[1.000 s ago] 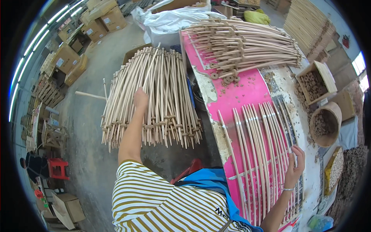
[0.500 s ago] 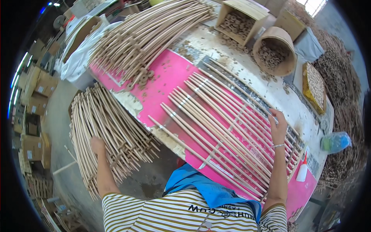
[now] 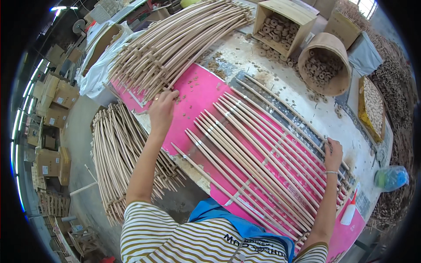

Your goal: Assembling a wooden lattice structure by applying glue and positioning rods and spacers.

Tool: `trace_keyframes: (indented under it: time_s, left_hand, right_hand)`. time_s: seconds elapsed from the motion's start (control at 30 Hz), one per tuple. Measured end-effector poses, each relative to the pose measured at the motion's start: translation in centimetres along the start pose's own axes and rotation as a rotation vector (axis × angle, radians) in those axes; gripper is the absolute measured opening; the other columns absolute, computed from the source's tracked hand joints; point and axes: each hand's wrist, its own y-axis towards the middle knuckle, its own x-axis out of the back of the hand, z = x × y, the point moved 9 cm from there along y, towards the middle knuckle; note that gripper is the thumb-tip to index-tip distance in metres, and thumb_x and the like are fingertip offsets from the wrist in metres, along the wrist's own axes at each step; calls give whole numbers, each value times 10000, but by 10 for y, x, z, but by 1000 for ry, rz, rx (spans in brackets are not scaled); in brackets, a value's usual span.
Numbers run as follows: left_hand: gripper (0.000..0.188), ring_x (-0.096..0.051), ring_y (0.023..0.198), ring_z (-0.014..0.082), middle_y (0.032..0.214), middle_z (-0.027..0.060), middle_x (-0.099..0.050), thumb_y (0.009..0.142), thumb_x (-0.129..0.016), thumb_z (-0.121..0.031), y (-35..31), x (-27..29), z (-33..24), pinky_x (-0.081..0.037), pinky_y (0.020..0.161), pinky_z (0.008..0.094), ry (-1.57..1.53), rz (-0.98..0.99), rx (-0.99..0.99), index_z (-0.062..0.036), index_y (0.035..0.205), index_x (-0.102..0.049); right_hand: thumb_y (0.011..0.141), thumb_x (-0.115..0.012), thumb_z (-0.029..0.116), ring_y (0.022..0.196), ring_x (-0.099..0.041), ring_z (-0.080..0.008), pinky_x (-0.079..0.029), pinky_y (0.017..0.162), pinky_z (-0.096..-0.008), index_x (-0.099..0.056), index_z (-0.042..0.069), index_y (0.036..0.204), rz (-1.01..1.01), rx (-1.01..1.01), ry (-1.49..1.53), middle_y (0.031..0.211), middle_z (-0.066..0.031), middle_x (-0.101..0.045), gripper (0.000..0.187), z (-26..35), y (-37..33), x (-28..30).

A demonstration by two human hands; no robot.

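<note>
My left hand (image 3: 162, 107) is at the near edge of the far stick pile, low over the pink board (image 3: 186, 94). Its fingers are curled together at the spot where loose wooden rings lay, and they hide what they hold, if anything. At the far side of a spread row of wooden sticks (image 3: 258, 149), my right hand (image 3: 333, 153) has its thumb and fingers closed on the outermost wooden stick (image 3: 287, 107), towards its right end. The row lies slanting across the pink board, the right ends close together.
A large stick pile (image 3: 175, 39) lies at the far left; another bundle (image 3: 123, 153) stands beside the table. At the back are a box of wooden rings (image 3: 280, 30), a tilted tub of rings (image 3: 322, 65) and a yellow tray (image 3: 370, 109). A white glue bottle (image 3: 349, 212) lies at right.
My left hand has moved from the bundle beside the table up and right to the loose rings on the pink board. My right hand has closed its fingers at the outermost stick.
</note>
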Motion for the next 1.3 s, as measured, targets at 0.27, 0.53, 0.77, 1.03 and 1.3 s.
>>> trace_keyframes:
  time_s: [0.27, 0.53, 0.77, 1.03, 1.3]
  left_hand:
    - [364, -664, 1104, 336, 1200, 89, -709, 922, -710, -133, 97, -92, -35, -538, 920, 458, -140, 126, -110, -133, 1286, -693]
    - [447, -740, 984, 267, 1191, 124, -754, 902, -778, -248, 233, -272, -89, -573, 887, 424, -799, 289, 169, -103, 1319, -713]
    - [453, -666, 1159, 340, 1226, 140, -677, 885, -794, -327, 279, -323, -171, -545, 950, 479, -482, 303, 177, -78, 1255, -714]
    - [437, -653, 1131, 380, 1242, 150, -626, 902, -798, -342, 283, -336, -168, -555, 922, 509, -188, 58, 260, -50, 1188, -643]
    - [442, -667, 1107, 380, 1244, 140, -646, 910, -791, -358, 279, -323, -176, -562, 897, 513, -235, 162, 196, -65, 1203, -638]
  right_hand:
    - [894, -706, 56, 952, -631, -328, -499, 849, -439, -712, 38, 1006, -20, -77, 124, 961, -129, -666, 114, 3, 13, 3]
    - [937, -689, 35, 883, -673, -277, -507, 809, -381, -696, 9, 1040, -116, -119, 155, 945, -131, -673, 106, 24, 9, 63]
    - [975, -648, -17, 867, -619, -175, -488, 816, -289, -671, -20, 1069, -188, -321, 257, 909, -71, -606, 96, -2, -26, 113]
    - [1005, -653, 40, 874, -605, -132, -487, 825, -282, -674, -12, 1078, -232, -413, 296, 925, -40, -639, 92, -13, -38, 110]
    - [1012, -660, 52, 862, -589, -106, -477, 802, -267, -672, -13, 1070, -215, -456, 350, 901, -24, -637, 89, -24, -41, 100]
